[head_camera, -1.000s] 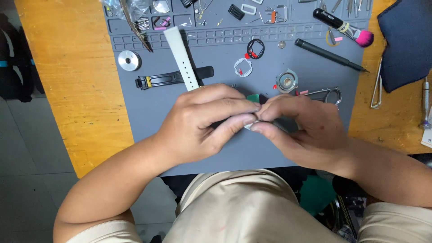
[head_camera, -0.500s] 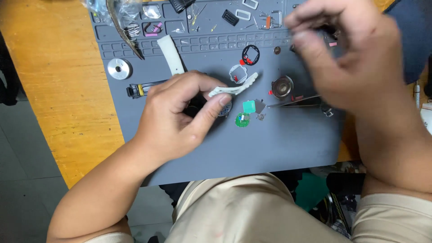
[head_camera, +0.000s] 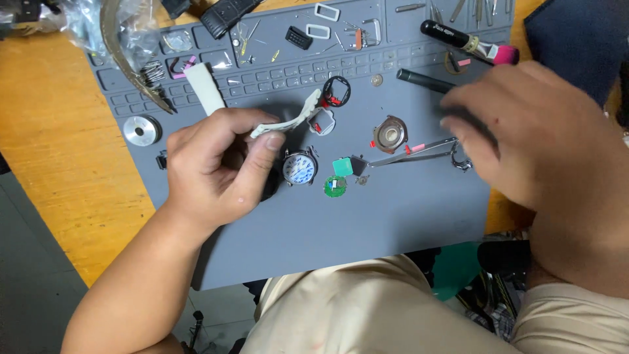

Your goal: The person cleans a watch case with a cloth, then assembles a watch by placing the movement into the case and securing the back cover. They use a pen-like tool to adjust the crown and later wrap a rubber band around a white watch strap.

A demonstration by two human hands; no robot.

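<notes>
A grey mat (head_camera: 393, 223) covers the desk (head_camera: 59, 151). The right hand (head_camera: 524, 131), blurred, grip unclear, reaches for the far black tool (head_camera: 419, 80); the left hand (head_camera: 219, 167) pinches a white strap (head_camera: 291, 118) above the watch (head_camera: 300, 167). Strap fitting seems underway; aligning calls for steadiness

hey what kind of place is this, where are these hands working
Most likely a watch repair bench: a grey work mat with parts slots on a wooden table, a watch case with a dial, tweezers, and a white strap piece in the left hand.
</notes>
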